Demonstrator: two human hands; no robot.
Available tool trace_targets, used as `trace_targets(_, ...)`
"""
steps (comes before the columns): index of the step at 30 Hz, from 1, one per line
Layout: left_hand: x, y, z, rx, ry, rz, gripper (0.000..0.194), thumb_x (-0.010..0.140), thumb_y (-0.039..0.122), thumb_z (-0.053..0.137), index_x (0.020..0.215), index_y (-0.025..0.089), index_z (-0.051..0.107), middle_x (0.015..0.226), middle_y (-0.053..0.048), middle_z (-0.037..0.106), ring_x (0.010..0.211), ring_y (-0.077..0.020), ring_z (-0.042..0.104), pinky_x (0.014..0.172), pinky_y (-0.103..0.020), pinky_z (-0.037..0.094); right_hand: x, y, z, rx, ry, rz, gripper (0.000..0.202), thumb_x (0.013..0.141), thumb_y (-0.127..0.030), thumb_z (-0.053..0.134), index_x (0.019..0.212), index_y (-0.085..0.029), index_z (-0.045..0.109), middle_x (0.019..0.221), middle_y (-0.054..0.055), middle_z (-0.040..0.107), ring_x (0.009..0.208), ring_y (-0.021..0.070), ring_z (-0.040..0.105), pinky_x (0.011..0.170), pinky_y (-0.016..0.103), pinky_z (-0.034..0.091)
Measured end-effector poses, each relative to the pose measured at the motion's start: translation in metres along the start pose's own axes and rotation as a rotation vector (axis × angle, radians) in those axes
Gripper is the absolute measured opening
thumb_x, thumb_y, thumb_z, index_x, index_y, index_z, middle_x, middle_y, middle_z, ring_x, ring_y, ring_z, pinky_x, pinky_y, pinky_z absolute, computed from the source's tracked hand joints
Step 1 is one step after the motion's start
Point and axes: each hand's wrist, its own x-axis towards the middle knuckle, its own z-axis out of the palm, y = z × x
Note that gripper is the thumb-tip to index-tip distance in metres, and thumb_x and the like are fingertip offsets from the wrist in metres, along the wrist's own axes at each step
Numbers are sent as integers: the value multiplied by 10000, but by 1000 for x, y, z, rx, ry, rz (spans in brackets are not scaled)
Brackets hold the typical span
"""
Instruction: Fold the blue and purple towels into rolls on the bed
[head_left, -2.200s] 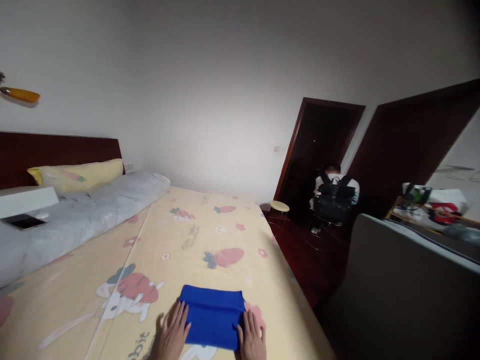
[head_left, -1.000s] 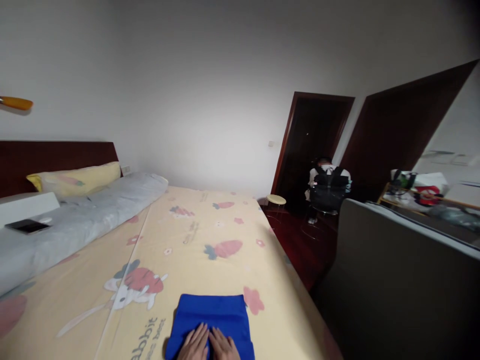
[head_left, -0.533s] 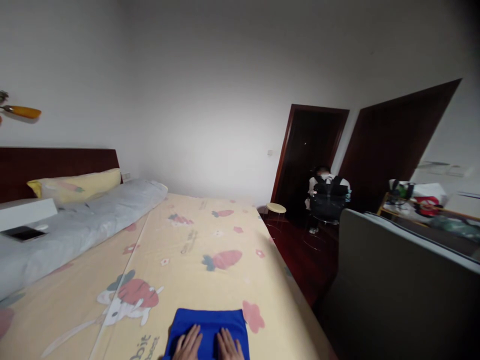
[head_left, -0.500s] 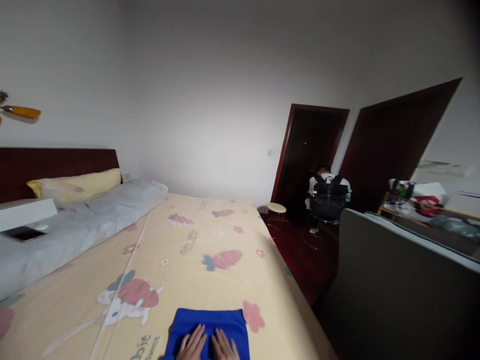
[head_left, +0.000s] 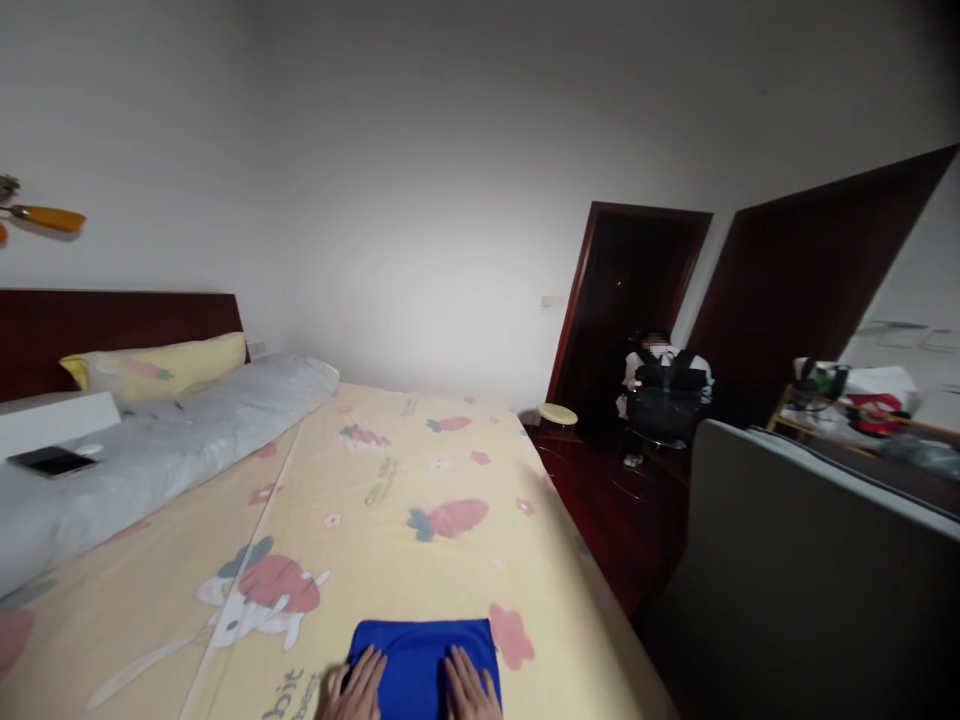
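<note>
A blue cloth [head_left: 416,665] lies flat on the yellow patterned bedsheet [head_left: 360,570] at the bottom middle of the view. My left hand [head_left: 357,688] rests on the cloth's left edge, with its fingers stretched out. On the right part of the cloth lies my right hand [head_left: 471,686], fingers extended and flat. A stretch of bare blue fabric shows between the two hands. The cloth's near edge is cut off by the bottom of the frame.
A grey bundle [head_left: 202,430] lies across the bed's left side, bearing a dark tablet [head_left: 52,460]. Behind it is a yellow pillow [head_left: 172,368]. A grey panel [head_left: 795,570] stands at right. A person [head_left: 664,385] sits near the door, beside a round stool [head_left: 557,414].
My hands have moved apart on the cloth, the left one to its left edge and the right one farther right. The view has shifted slightly.
</note>
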Motion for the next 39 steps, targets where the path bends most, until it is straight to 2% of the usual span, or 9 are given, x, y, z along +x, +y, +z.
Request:
trace_targets(5,10,10,-21,0,-66,-117,580,909,344,326,1487,353,273,1581,17,304,1459,-248,295,1163,-570,228,10,-10,-25,61,-183,47,451,918,-524,439,1337,-393,544,1424,-2,505,1314,292,492,1051,514,449)
trace_targets(8,16,8,-26,15,-29,-274,546,923,452,322,1464,386,345,1583,10,331,1462,-266,284,1147,-581,213,16,-4,-30,-13,-151,276,556,937,-571,338,1379,-290,522,1469,69,452,1366,314,420,1066,569,410)
trace_targets(11,23,-2,-31,10,16,-351,471,947,369,308,1377,410,498,1535,9,442,1425,-239,359,1107,-507,291,17,-2,-22,-87,-126,403,654,927,-606,280,1384,-208,525,1482,126,431,1377,331,402,1079,589,381)
trace_targets(19,59,-24,-62,-85,-1,-390,182,843,190,549,929,270,688,1038,19,739,1053,-129,627,909,-241,402,13,-12,-28,-128,1,339,591,959,-535,257,1349,-217,565,1430,139,505,1329,323,473,1033,570,434)
trace_targets(24,67,-25,-76,-95,38,-433,234,912,228,433,845,266,654,923,29,729,955,-136,656,767,-264,422,13,-23,-47,-112,79,283,527,968,-460,290,1375,-234,537,1391,166,538,1284,339,516,986,593,461)
trace_targets(28,71,-23,-87,-65,90,-436,326,931,209,357,943,244,680,1006,-29,727,1035,-181,644,846,-315,447,15,-23,-51,-78,40,293,532,955,-441,302,1396,-230,512,1395,180,533,1293,366,498,989,634,440)
trace_targets(31,74,-9,-88,-43,128,-402,485,931,137,240,1218,181,628,1266,-119,659,1230,-234,562,1006,-397,417,15,-19,-51,-83,9,309,530,944,-431,322,1385,-219,525,1402,176,527,1295,373,497,995,643,432)
trace_targets(34,66,23,-73,-54,118,-272,512,938,175,251,1334,240,569,1435,-59,561,1351,-205,465,1122,-373,351,18,-22,-47,-83,30,260,490,939,-366,354,1382,-251,527,1424,137,510,1313,354,485,1025,617,424)
trace_targets(39,33,59,-37,-167,-95,126,604,880,200,364,1470,324,374,1563,4,362,1441,-188,335,1175,-405,313,26,-45,-39,108,-213,-30,452,909,-390,476,1359,-401,515,1413,4,525,1297,279,514,1047,495,457)
